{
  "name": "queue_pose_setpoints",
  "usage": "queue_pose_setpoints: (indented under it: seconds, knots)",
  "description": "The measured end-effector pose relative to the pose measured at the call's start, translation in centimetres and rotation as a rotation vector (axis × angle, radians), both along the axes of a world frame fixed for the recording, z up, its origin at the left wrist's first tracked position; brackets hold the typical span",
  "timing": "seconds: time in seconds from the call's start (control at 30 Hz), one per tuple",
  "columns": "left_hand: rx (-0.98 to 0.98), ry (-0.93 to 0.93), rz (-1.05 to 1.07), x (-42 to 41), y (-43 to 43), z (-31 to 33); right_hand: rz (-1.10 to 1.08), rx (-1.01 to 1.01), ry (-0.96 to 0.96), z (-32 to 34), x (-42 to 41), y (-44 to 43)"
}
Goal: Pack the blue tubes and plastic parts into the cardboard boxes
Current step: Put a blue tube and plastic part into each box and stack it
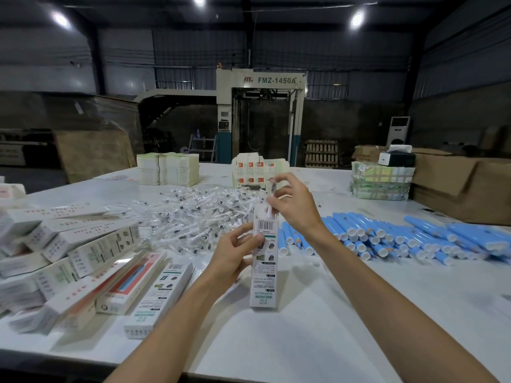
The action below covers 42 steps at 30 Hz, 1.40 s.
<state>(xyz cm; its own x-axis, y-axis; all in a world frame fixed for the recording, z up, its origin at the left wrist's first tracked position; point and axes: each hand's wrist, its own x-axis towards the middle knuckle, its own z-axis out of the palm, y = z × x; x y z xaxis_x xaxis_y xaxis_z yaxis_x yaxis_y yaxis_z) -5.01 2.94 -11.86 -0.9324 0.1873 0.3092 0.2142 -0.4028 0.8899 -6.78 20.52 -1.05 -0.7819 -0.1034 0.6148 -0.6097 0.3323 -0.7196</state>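
The left hand (235,252) grips a narrow white cardboard box (264,275) around its middle, fingers curled on the near face and thumb on the side, holding it upright with its lower end on the table (331,313); the right hand (293,205) is just above the box's open top, its fingertips pinching a clear plastic part (272,189) at the mouth; how far the part is inside I cannot tell; behind the box lies a loose heap of plastic parts (199,214), spread across the middle of the table; the blue tubes (387,239) lie in rows to the right of the right forearm, white caps toward the person; other boxes (83,244) are piled to the left.
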Motion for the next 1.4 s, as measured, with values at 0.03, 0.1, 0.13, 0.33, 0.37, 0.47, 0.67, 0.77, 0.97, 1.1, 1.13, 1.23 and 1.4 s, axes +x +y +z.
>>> queue_pose_setpoints:
  seconds: [0.03,0.1,0.13,0.33,0.37,0.47,0.67,0.77,0.97,1.1,1.13,1.23,1.4]
  knots:
    - [0.000,0.000,0.002,0.0,0.0,0.0,-0.011,0.040,0.008,-0.1,-0.1,0.1]
    - [-0.004,0.004,0.005,0.1,0.1,0.0,-0.003,0.123,-0.010,-0.1,-0.1,0.4]
    - [-0.006,0.005,0.006,0.2,0.2,0.1,0.006,0.168,-0.026,-0.1,-0.1,0.4]
    - [-0.022,0.024,0.040,0.5,0.4,0.2,-0.085,0.393,0.036,-1.1,-0.4,0.5]
    - [-0.030,0.030,0.049,0.5,0.3,0.2,-0.092,0.427,0.042,-1.5,-0.5,0.7]
    - [-0.049,0.042,0.074,0.5,0.3,0.0,-0.038,0.419,0.038,-3.6,-0.6,1.6]
    - [-0.077,0.064,0.100,0.3,0.8,-0.3,0.000,-0.174,-0.090,-7.9,0.5,2.3]
    - [-0.049,0.062,0.100,0.1,0.9,-0.4,0.129,-0.196,-0.134,-9.9,1.0,1.8]
    - [-0.098,0.102,0.111,0.2,0.8,-0.6,0.191,-0.187,-0.109,-10.5,1.0,1.8]
    - [-0.153,0.127,0.125,0.3,1.0,-0.5,0.238,-0.166,-0.094,-10.4,0.9,2.1]
    - [-0.168,0.135,0.137,0.4,1.0,-0.6,0.253,-0.158,-0.092,-10.4,0.9,2.2]
    - [-0.196,0.152,0.173,0.5,0.9,-0.6,0.279,-0.134,-0.107,-10.5,0.9,2.4]
    - [-0.211,0.162,0.154,0.8,1.0,-0.5,0.297,-0.072,-0.131,-10.4,1.0,3.0]
